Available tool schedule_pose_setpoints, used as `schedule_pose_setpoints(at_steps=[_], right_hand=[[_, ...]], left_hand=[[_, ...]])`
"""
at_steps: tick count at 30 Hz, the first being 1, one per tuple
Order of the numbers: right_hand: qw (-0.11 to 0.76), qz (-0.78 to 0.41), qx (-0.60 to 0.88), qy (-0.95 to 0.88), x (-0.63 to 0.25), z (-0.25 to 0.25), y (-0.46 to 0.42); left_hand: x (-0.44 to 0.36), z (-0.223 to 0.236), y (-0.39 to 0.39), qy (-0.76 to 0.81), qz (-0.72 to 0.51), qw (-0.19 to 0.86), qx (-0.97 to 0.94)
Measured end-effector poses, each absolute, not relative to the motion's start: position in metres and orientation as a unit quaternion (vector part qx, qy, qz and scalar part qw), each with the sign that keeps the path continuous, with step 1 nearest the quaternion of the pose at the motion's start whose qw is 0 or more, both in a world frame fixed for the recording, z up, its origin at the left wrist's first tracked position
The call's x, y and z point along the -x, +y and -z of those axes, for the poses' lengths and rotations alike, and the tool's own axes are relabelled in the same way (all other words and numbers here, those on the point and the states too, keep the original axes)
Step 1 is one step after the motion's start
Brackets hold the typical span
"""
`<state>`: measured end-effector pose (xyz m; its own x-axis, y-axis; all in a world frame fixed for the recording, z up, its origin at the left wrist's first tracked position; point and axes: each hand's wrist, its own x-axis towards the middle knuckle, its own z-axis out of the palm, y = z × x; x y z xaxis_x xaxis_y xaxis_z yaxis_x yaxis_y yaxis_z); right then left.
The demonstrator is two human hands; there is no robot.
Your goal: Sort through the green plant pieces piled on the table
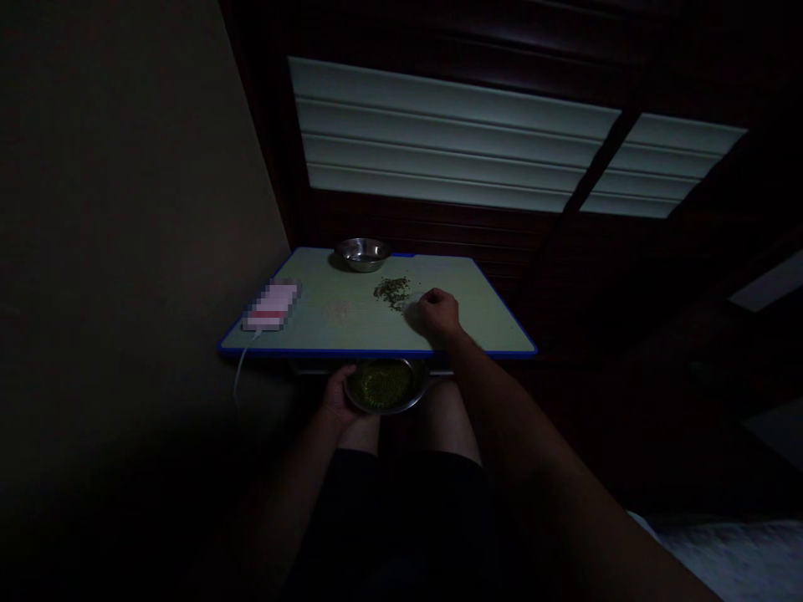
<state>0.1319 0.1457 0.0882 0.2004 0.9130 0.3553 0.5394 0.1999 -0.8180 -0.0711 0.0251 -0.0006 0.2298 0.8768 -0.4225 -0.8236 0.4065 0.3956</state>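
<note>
My left hand (pixel 340 397) is closed on the rim of a metal bowl (pixel 411 401), holding it over my lap just below the table's front edge. Small green beans (pixel 381 385), perhaps mung beans, fill the bowl's bottom. Above the tabletop, my right hand (pixel 441 313) is closed, its fingers curled together. A pale, see-through piece (pixel 411 303) shows at its fingertips, too dim to name. Just left of that lies a loose, scattered pile of dark greenish bits (pixel 392 291) on the table.
The pale table (pixel 314 330) has a blue edge. A second metal bowl (pixel 362 255) stands at its back. On the left lies a blurred-out phone (pixel 273 304) with a white cable (pixel 238 372). A wall is at left; dark wood panels with pale slats (pixel 439 134) rise behind.
</note>
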Motion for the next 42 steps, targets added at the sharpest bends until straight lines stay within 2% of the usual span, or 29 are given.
schedule_pose_setpoints(at_steps=[11,42], right_hand=[[0.472,-0.168,0.618,-0.606,-0.1319,-0.0898,0.1449],[0.480,-0.200,0.599,-0.609,-0.1319,-0.0882,0.1457]], left_hand=[[0.0701,-0.0025,0.0237,0.311,-0.544,0.779,-0.036],[0.0705,-0.0016,0.0247,0.314,-0.544,0.778,-0.034]])
